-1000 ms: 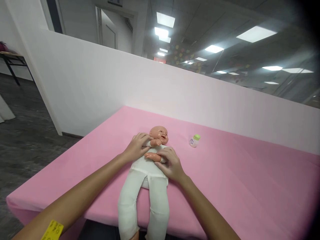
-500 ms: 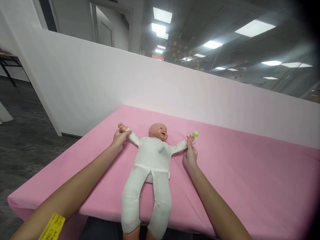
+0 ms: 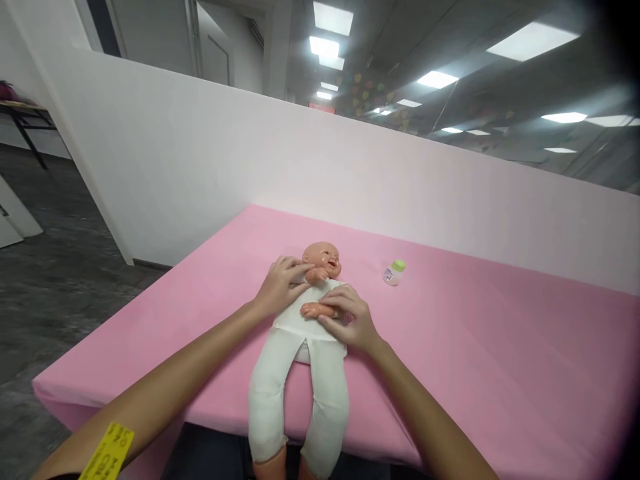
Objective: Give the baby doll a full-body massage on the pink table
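Note:
A baby doll point(image 3: 295, 333) with a white cloth body lies on its back on a pink-covered table point(image 3: 480, 347), head away from me, lower legs reaching past the near edge. My left hand point(image 3: 283, 283) is closed on the doll's arm at the left, just below its chin. With fingers and thumb around the other forearm, my right hand point(image 3: 353, 317) holds that arm across the chest. Both doll arms are folded inward, and their sleeves are mostly hidden by my hands. Right of the doll's head stands a small clear bottle point(image 3: 393, 275) with a green cap and a label.
A white partition wall point(image 3: 350, 173) runs along the table's far side. At the left are the dark floor point(image 3: 75, 280) and a table with dark legs point(image 3: 30, 127). A yellow label point(image 3: 107, 453) is on my left forearm.
Both hands have brought the doll's arms from spread out at the sides to folded over its chest. The bottle, partly hidden before, now shows fully. The view has shifted slightly.

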`<action>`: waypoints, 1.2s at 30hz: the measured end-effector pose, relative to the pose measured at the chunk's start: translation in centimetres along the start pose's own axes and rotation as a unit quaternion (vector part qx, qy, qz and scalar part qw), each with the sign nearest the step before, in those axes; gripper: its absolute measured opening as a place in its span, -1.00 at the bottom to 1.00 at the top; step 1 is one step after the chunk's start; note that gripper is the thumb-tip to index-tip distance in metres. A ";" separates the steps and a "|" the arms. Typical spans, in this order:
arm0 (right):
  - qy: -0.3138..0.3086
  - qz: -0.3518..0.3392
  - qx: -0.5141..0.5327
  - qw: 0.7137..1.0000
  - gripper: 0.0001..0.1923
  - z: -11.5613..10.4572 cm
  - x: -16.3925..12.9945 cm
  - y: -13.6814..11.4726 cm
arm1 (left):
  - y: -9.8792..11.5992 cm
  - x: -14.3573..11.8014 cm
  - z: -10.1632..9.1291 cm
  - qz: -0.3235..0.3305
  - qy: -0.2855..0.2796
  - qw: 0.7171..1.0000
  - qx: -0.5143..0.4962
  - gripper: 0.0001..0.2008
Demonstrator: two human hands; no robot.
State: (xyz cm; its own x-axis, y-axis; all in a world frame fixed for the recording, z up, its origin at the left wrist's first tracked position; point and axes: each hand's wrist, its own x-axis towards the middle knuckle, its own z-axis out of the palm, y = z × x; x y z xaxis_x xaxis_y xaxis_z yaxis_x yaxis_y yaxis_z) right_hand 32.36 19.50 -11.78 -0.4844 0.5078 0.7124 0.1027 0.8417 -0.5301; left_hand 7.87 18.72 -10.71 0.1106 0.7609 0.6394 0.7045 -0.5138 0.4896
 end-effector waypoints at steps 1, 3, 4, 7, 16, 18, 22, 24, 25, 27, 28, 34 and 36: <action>-0.022 -0.021 -0.014 0.999 -0.74 0.2 0.0 -0.3 | 0.2 -0.1 0.3 0.018 -0.019 1.000 0.015 -0.65; -0.044 -0.041 -0.027 0.998 -0.73 0.4 0.1 -0.4 | 0.3 -0.3 0.6 0.036 -0.045 0.998 0.036 -0.66; -0.048 -0.045 -0.027 0.997 -0.72 0.4 0.1 -0.3 | 0.3 -0.3 0.7 0.040 -0.052 0.997 0.045 -0.67; -0.065 -0.052 -0.021 0.996 -0.70 0.0 0.3 -0.1 | 0.1 -0.3 0.7 0.046 -0.059 0.995 0.066 -0.69; 0.045 0.025 -0.006 0.999 -0.71 -0.5 -0.1 0.4 | -0.6 0.0 -0.7 -0.024 0.021 0.999 0.008 -0.65; 0.128 0.078 0.014 0.989 -0.68 -0.8 -0.1 1.2 | -1.5 0.3 -1.1 -0.088 0.062 0.994 -0.034 -0.66; 0.272 0.180 0.069 0.943 -0.48 -1.7 0.0 3.1 | -4.2 0.8 -1.9 -0.230 0.150 0.953 -0.125 -0.68; 0.312 0.207 0.110 0.921 -0.44 -2.2 0.2 4.3 | -5.6 0.9 -2.2 -0.289 0.177 0.924 -0.177 -0.67; 0.332 0.225 0.134 0.906 -0.43 -2.5 0.2 4.9 | -6.1 1.0 -2.4 -0.322 0.186 0.903 -0.216 -0.66; 0.374 0.286 0.182 0.863 -0.41 -3.3 0.2 6.6 | -7.0 1.1 -2.7 -0.381 0.194 0.851 -0.303 -0.66; 0.389 0.329 0.201 0.836 -0.40 -3.7 0.1 7.5 | -7.4 1.1 -2.9 -0.401 0.194 0.829 -0.338 -0.68; 0.336 0.477 0.204 0.786 -0.61 -6.9 -1.1 11.3 | -8.3 1.1 -4.4 -0.424 0.155 0.808 -0.377 -0.66; 0.244 0.485 0.177 0.821 -0.63 -8.1 -1.3 11.2 | -8.3 1.1 -5.2 -0.443 0.118 0.802 -0.384 -0.63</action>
State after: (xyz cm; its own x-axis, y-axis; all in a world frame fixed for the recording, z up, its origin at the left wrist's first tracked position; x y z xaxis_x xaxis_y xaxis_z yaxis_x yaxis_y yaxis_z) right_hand 41.16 29.73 -14.97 0.0908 0.9933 -0.0709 -0.0654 -0.0651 -0.9957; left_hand -1.50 21.81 -11.01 -0.3947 0.9122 -0.1102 -0.2154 0.0247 0.9762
